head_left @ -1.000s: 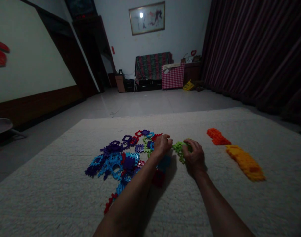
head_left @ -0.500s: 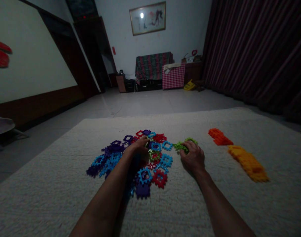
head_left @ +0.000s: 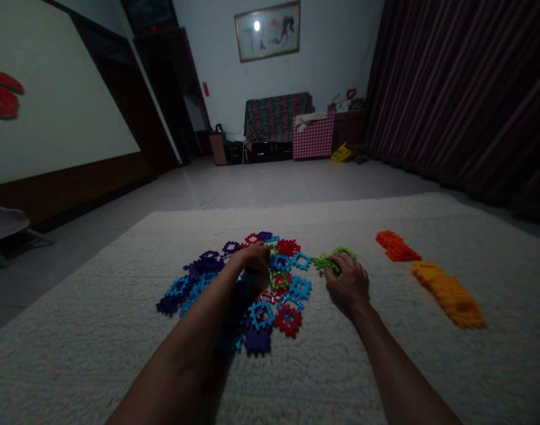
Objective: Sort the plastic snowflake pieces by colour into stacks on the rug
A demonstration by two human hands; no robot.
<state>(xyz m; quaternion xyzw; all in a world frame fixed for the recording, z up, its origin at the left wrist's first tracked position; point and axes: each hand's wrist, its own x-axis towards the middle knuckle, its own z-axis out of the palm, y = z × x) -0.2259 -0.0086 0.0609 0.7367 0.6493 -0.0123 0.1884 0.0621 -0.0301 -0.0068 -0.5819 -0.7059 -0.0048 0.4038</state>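
Note:
My left hand (head_left: 254,257) reaches into a mixed heap of toothed plastic interlocking blocks, fingers bent down on a green block (head_left: 272,250) that shows only in part. Around it lie dark purple blocks (head_left: 258,340), light blue blocks (head_left: 300,287) and red blocks (head_left: 288,320). Another green block (head_left: 279,280) lies just below the fingertips. To the right of the heap, my right hand (head_left: 349,278) curls its fingers over a small pile of green blocks (head_left: 323,263). The left forearm hides part of the heap.
Orange-red blocks (head_left: 396,246) and a row of yellow-orange blocks (head_left: 449,294) lie at the right on the pale mat (head_left: 323,366). Beyond the mat, tiled floor (head_left: 261,183) runs to a cloth-covered cabinet (head_left: 276,118). A dark curtain (head_left: 451,88) hangs at right.
My left hand has shifted slightly to the right within the heap, its fingers lower over the green block. My right hand stays on the green pile. The view has tilted very slightly.

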